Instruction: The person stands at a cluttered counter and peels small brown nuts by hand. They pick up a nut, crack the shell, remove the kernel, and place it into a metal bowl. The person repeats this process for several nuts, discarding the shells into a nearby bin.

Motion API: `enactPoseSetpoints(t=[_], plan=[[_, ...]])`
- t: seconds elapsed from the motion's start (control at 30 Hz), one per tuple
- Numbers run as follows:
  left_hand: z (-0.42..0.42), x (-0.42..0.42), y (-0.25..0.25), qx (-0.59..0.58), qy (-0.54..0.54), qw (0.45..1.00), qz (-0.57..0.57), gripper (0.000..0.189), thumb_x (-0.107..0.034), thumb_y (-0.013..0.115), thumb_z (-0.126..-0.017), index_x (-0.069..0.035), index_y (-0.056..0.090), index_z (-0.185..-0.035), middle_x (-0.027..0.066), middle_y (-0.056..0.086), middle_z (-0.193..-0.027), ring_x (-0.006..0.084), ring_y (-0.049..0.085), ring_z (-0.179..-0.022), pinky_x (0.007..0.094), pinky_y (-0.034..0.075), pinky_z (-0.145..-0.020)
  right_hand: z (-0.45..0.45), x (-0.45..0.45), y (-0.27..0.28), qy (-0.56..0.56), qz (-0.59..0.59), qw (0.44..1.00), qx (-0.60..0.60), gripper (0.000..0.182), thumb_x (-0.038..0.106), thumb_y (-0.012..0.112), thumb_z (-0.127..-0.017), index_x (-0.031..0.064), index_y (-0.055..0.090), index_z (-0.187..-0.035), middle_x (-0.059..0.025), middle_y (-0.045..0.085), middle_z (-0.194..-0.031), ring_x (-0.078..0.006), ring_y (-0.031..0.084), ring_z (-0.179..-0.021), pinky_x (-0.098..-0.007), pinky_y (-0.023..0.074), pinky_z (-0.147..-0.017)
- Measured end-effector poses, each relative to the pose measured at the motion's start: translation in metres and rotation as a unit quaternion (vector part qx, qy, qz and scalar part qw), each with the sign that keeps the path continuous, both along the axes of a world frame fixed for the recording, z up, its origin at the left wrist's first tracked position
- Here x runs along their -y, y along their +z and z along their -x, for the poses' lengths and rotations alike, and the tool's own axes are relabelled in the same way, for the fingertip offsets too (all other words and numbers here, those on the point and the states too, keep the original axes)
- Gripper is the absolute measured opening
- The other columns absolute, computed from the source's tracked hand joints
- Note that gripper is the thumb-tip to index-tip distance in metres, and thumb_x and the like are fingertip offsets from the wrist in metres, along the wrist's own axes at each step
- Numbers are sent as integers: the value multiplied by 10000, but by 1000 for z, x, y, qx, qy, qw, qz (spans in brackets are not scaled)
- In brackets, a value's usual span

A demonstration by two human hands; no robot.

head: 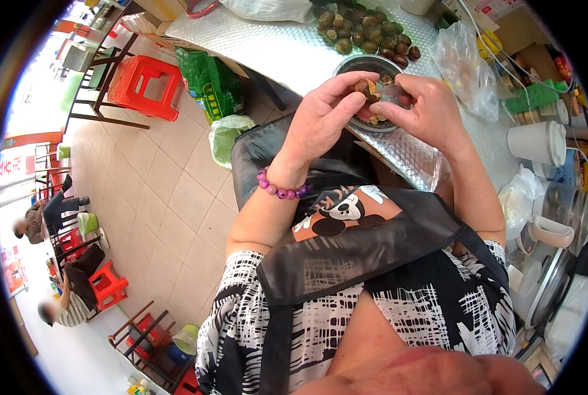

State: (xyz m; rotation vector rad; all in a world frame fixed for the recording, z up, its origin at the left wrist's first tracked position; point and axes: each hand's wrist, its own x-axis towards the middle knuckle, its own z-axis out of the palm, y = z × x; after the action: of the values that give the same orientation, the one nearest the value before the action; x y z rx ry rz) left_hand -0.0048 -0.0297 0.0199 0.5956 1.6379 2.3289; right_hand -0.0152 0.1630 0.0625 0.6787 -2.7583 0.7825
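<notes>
Between the fingers of my left hand is a brown chestnut with its shell partly peeled. My right hand grips a small metal blade, its tip against the loosened shell; the blade's handle is hidden in my fingers. Both hands are above a round metal bowl that holds bits of shell. Behind the bowl, a green net bag of chestnuts lies on the table, with several loose chestnuts at its right side.
The table has a silvery quilted cover. Clear plastic bags, a white lidded cup and glass lids crowd the right. A green sack and a red stool stand at the left. Two people sit at the far left.
</notes>
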Motion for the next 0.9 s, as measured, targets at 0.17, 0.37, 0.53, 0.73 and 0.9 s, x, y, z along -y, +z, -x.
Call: enactPoseSetpoints(t=[0.17,0.37,0.53,0.73,0.9], plan=[[-1,5,0,-42,7,998,45,344,-183,494,-942,22,514,-1218,33,566,-965,99,550,-827,239,466,-751,0,0,0,4,-7,999,38,537,521,706,-658,38,498,-550,-98,507,-504,-285,536,-498,-355,395,-464],[-9,3,11,-36,34,993,103,283,-140,484,-919,-3,569,-1152,3,579,-897,70,517,-769,215,444,-706,-4,2,-1,9,10,995,103,534,517,718,-649,30,523,-549,-112,536,-528,-290,536,-501,-361,410,-482],[-10,3,21,-77,87,980,162,268,-61,470,-861,-30,598,-1094,4,597,-882,65,508,-782,221,443,-728,-5,5,-1,42,46,992,113,463,473,698,-692,40,565,-600,-134,580,-596,-317,572,-560,-373,452,-526],[-11,-10,15,-182,161,965,97,283,20,564,-814,-16,573,-1094,113,575,-1013,210,569,-902,269,455,-798,-6,5,4,44,101,991,76,353,373,693,-722,43,602,-635,-129,574,-584,-305,556,-517,-364,426,-486],[-15,-14,6,-182,176,966,48,307,4,602,-809,-26,579,-1114,113,575,-1031,209,568,-918,270,462,-792,-8,5,2,65,92,993,28,324,343,674,-736,36,615,-652,-126,567,-570,-304,566,-525,-358,435,-491]])
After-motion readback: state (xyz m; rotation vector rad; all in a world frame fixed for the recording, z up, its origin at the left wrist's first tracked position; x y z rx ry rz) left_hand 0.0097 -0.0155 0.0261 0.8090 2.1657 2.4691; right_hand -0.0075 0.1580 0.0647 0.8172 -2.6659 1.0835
